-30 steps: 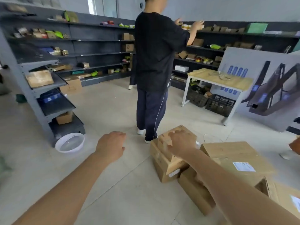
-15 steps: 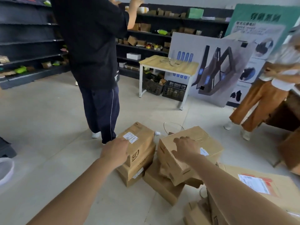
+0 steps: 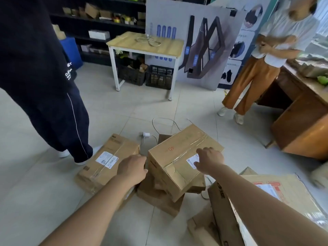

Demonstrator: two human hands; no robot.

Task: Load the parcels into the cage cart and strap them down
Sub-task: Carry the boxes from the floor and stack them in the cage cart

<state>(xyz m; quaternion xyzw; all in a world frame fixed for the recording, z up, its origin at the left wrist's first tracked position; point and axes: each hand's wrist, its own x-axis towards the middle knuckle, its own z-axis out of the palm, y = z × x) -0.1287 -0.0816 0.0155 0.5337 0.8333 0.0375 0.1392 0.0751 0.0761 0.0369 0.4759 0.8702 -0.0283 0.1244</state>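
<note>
Right hand (image 3: 209,159) rests loosely on the taped box (image 3: 177,157) at twelve o'clock, gripping nothing; left hand (image 3: 132,168) sits at its nine o'clock side, its grip impossible to tell. Tilted on lower boxes (image 3: 159,197), it could slide off if lifted unevenly.

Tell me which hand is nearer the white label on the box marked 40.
Right. The right hand is on the label; the left hand is at the left edge of the box.

Parcel depot or stockroom: taped cardboard parcels (image 3: 179,157) with shipping labels piled on tiled floor at 6 o'clock; dark shelving (image 3: 99,20) stacked with small boxes, 11 o'clock; plastic crates (image 3: 159,77) under table (image 3: 145,44), 12 o'clock.
</note>
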